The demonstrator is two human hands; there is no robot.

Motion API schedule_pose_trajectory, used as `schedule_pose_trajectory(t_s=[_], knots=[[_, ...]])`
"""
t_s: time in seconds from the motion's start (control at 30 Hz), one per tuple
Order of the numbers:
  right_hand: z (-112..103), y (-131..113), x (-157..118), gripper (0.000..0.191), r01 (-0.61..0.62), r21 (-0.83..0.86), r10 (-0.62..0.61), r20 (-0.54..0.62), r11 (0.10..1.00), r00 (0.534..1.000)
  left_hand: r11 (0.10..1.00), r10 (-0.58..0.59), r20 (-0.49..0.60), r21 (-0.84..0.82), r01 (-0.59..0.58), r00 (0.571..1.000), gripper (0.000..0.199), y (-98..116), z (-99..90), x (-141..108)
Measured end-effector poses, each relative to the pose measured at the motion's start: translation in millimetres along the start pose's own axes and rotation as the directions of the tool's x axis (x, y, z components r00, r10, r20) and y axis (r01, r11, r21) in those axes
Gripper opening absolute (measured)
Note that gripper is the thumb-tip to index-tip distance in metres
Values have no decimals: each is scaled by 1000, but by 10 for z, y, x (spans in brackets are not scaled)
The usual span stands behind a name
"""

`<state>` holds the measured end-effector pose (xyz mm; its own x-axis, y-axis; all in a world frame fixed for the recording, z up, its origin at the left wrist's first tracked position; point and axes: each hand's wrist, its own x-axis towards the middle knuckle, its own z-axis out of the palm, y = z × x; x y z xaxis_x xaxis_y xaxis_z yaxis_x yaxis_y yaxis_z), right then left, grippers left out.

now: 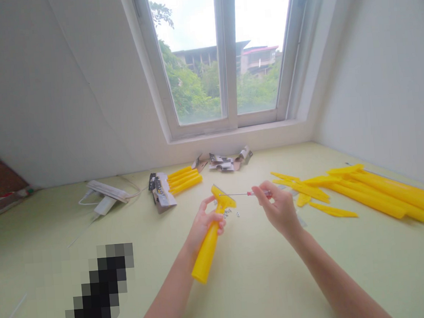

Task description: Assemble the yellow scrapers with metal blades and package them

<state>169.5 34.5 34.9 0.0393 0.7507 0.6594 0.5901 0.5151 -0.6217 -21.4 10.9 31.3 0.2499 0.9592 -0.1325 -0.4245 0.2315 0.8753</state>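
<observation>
My left hand (207, 219) is wrapped round the neck of a yellow scraper (205, 257), its blade end tilted up and away from me. In my right hand (280, 207) is a screwdriver (251, 193) with a red, partly clear handle. Its thin shaft points left, and the tip meets the scraper's head near the blade; whether it sits in a screw is too small to tell. Several small metal nuts or screws (228, 211) lie on the table just behind and right of the scraper's neck.
Several yellow handled tools in card packaging (163, 194) lie at the back left, beside a white power strip (108, 191). Torn packaging (227, 162) rests under the window. Flat yellow pieces (310, 193) and long yellow parts (379, 192) cover the right side of the table (265, 282).
</observation>
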Motion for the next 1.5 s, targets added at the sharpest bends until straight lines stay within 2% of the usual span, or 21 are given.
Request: schedule_pose_trajectory(t_s=[0.1,0.27,0.53,0.63,0.77,0.83,0.97,1.27,1.4,1.5], knots=[[18,5,5,15,27,88,-31,43,996,999,1000,-3,0,-4,3,1000,60,-5,-7,-1],[15,-21,7,9,98,120,-99,8,988,995,1000,-2,-9,21,2,1000,59,-3,0,-8],[1,-30,9,19,25,31,-21,-114,999,993,1000,-11,7,17,11,1000,61,-33,-6,-6],[8,-11,18,17,27,37,-24,-74,999,997,1000,-9,20,9,8,1000,60,-51,-24,2],[10,-14,22,17,98,101,-99,7,990,995,1000,-8,13,20,8,1000,58,-50,-30,6],[13,-23,17,15,118,91,-118,-6,989,993,1000,-9,13,22,8,1000,58,-46,-27,1],[21,-41,4,11,87,50,-82,-100,995,992,1000,-6,37,3,6,999,57,-49,-28,-4],[9,-68,-1,15,-13,79,23,-130,997,991,1000,-4,26,15,4,1000,57,-34,-9,-14],[3,-51,-2,19,-66,79,75,-108,995,991,1000,10,18,15,-10,1000,57,-50,-19,2],[-3,-48,-4,21,-82,73,85,-44,994,995,1000,22,7,14,-22,1000,58,-72,-45,27]])
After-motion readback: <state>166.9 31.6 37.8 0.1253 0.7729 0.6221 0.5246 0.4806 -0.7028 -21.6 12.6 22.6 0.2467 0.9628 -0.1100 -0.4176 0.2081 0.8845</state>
